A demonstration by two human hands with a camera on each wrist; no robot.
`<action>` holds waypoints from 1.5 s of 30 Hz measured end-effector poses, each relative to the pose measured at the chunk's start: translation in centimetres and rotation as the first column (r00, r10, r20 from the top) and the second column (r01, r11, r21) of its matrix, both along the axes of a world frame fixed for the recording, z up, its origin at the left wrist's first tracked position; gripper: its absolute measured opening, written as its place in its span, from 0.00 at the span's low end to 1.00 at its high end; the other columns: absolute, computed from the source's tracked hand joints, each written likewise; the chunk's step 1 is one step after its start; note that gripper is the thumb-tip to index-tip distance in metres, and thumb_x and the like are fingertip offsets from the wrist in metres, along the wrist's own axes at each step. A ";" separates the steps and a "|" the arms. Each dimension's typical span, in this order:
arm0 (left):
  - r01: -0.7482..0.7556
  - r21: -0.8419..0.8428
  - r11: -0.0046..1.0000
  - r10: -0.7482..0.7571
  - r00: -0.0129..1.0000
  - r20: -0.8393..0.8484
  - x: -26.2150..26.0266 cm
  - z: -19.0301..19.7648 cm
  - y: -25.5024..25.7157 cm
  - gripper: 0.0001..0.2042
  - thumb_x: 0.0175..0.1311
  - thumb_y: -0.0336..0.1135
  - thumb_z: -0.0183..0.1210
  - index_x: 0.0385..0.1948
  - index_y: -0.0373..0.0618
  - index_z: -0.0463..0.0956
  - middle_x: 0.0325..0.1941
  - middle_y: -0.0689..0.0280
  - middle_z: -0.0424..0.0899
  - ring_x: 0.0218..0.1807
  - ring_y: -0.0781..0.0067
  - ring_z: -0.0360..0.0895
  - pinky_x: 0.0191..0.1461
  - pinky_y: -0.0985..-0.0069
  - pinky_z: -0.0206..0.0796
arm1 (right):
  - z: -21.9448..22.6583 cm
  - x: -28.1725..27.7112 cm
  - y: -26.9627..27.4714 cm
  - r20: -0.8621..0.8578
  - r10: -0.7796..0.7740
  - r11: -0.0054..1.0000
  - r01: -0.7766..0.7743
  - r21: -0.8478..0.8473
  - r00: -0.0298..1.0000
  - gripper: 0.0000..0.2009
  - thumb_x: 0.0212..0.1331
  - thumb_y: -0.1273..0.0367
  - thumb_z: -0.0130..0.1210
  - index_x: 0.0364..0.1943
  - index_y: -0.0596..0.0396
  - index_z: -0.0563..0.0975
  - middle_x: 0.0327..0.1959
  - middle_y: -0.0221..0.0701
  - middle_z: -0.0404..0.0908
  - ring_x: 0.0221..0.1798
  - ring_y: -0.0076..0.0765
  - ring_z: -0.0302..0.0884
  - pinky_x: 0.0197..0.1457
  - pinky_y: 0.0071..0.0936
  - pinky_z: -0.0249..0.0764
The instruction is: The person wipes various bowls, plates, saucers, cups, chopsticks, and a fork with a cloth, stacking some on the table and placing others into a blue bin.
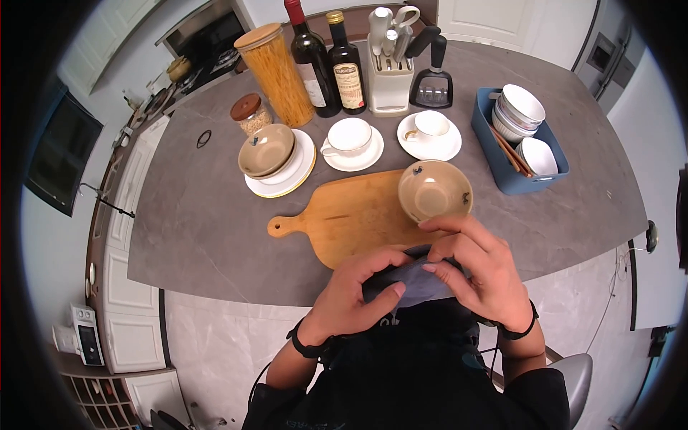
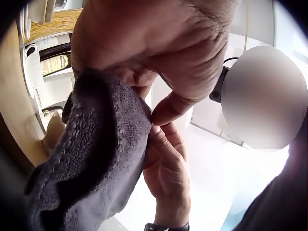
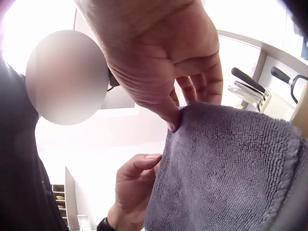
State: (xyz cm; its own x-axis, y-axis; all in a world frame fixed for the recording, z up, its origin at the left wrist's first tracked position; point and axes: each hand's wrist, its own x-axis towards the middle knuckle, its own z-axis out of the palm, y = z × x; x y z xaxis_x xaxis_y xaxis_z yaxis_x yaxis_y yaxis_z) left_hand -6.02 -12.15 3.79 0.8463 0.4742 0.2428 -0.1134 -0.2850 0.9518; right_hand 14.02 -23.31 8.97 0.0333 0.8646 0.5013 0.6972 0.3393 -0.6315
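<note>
Both hands hold a grey cloth [image 1: 412, 281] with a terry-like pile, close in front of the body at the table's near edge. My left hand [image 1: 356, 290] pinches its left part between thumb and fingers. The right hand [image 1: 479, 266] grips the upper right edge, thumb on the near side. In the right wrist view the cloth [image 3: 226, 159] hangs down from the pinching right hand [image 3: 168, 57]. Just beyond the right fingers, a beige bowl [image 1: 435, 192] sits on the right end of the wooden cutting board [image 1: 351, 215].
Behind the board stand a bowl stack on plates [image 1: 269, 154], two white cups [image 1: 349, 136] on saucers, a pasta jar [image 1: 276, 75], two dark bottles [image 1: 312, 64] and a knife block [image 1: 390, 86]. A blue bin [image 1: 494, 161] with bowls stands at right.
</note>
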 end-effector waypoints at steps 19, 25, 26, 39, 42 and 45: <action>-0.264 -0.109 0.958 0.257 0.964 -0.075 -0.3 3.2 -1.2 0.14 0.63 0.24 0.66 0.50 0.40 0.79 0.41 0.65 0.85 0.43 0.79 0.80 0.49 0.80 0.70 | -3.2 2.6 -0.1 -0.533 0.091 0.850 -0.344 -0.398 0.841 0.12 0.58 0.69 0.71 0.39 0.59 0.78 0.28 0.28 0.79 0.33 0.19 0.71 0.38 0.22 0.69; -0.060 -0.043 0.997 0.053 0.987 -0.155 0.9 3.2 -0.6 0.18 0.68 0.27 0.64 0.57 0.38 0.72 0.41 0.69 0.83 0.45 0.82 0.77 0.52 0.81 0.68 | -1.6 2.7 0.5 -0.470 0.200 0.809 -0.416 -0.416 0.860 0.15 0.57 0.67 0.72 0.42 0.60 0.79 0.30 0.28 0.81 0.34 0.21 0.73 0.39 0.22 0.69; -0.073 -0.083 0.994 0.064 0.992 -0.108 0.7 3.2 -0.6 0.17 0.71 0.29 0.62 0.58 0.38 0.70 0.43 0.70 0.83 0.46 0.82 0.78 0.53 0.81 0.68 | -2.0 3.0 0.5 -0.733 0.193 0.805 -0.533 -0.262 0.652 0.20 0.54 0.65 0.74 0.46 0.62 0.79 0.35 0.30 0.83 0.38 0.23 0.77 0.45 0.22 0.71; -0.411 0.236 0.881 0.449 0.883 -0.139 1.2 5.0 2.6 0.11 0.73 0.35 0.59 0.48 0.37 0.76 0.33 0.63 0.85 0.36 0.79 0.81 0.38 0.76 0.71 | -10.3 0.6 0.0 -0.999 0.025 0.877 -0.479 0.040 -0.038 0.39 0.68 0.54 0.60 0.74 0.61 0.57 0.72 0.43 0.67 0.72 0.47 0.68 0.75 0.50 0.65; -0.482 0.775 0.409 0.769 0.639 -0.008 0.0 4.5 8.1 0.11 0.67 0.32 0.61 0.47 0.39 0.78 0.34 0.54 0.86 0.37 0.54 0.85 0.40 0.62 0.75 | -10.9 1.1 -1.1 -0.996 0.077 0.952 -0.300 0.062 0.038 0.37 0.71 0.53 0.56 0.75 0.60 0.56 0.74 0.45 0.64 0.74 0.50 0.65 0.77 0.52 0.62; -0.387 0.921 -0.031 0.730 0.621 0.285 -2.3 1.2 14.9 0.09 0.64 0.29 0.59 0.43 0.41 0.80 0.36 0.53 0.86 0.41 0.46 0.84 0.44 0.54 0.76 | -10.9 1.4 -2.4 -0.988 0.113 0.956 -0.259 0.137 -0.107 0.38 0.72 0.48 0.52 0.75 0.60 0.55 0.76 0.45 0.62 0.75 0.52 0.63 0.78 0.53 0.60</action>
State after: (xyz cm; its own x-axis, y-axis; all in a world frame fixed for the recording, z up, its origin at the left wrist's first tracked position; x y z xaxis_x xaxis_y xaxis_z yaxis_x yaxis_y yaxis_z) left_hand -8.31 2.71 5.01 0.5071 0.4378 0.7424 0.6890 -0.7234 -0.0440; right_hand 15.43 -25.69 -1.96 0.2535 0.9661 0.0491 -0.7685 0.2320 -0.5963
